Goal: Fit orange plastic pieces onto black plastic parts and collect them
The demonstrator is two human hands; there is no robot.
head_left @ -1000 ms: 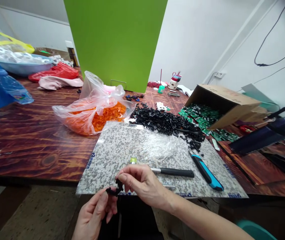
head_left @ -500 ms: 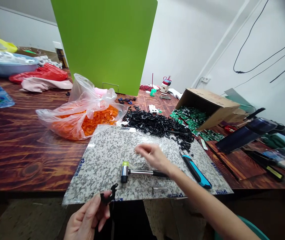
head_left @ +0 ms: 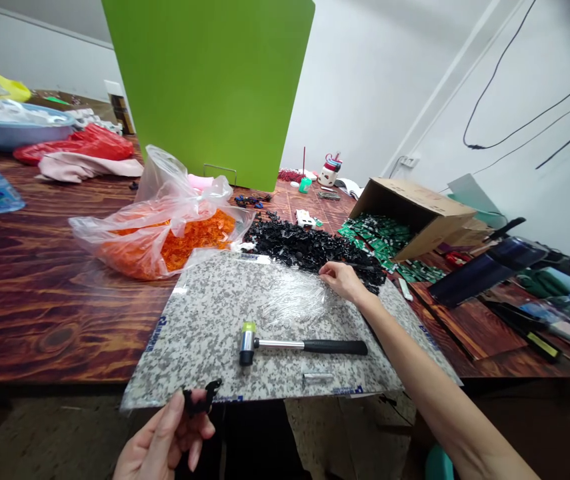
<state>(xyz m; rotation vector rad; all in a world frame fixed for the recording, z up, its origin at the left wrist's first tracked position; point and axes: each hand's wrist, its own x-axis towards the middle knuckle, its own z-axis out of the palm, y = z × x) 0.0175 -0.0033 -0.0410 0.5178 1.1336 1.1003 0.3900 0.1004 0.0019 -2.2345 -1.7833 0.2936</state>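
Note:
Low at the front, my left hand (head_left: 163, 433) pinches a small black plastic part (head_left: 203, 399) with a hooked end between thumb and fingers, just off the board's front edge. My right hand (head_left: 345, 283) reaches over the board to the edge of a heap of thin shiny pins (head_left: 295, 297). Its fingertips are pressed together there; what they hold, if anything, is too small to make out. Behind that hand lies a pile of black plastic parts (head_left: 299, 241). A small mallet (head_left: 285, 345) rests between both hands on the grey speckled board (head_left: 205, 300).
Orange pieces fill a clear plastic bag (head_left: 155, 243) at left. A cardboard box (head_left: 415, 200) spills green circuit boards (head_left: 377, 233) at right, near a dark blue bottle (head_left: 487, 270). A green panel (head_left: 209, 87) stands behind. A short metal rod (head_left: 317, 377) lies near the front edge.
My right hand has moved away and to the right, from above the pins to their far right edge, uncovering the mallet's handle. My left hand, still holding the black part, has shifted slightly left and down.

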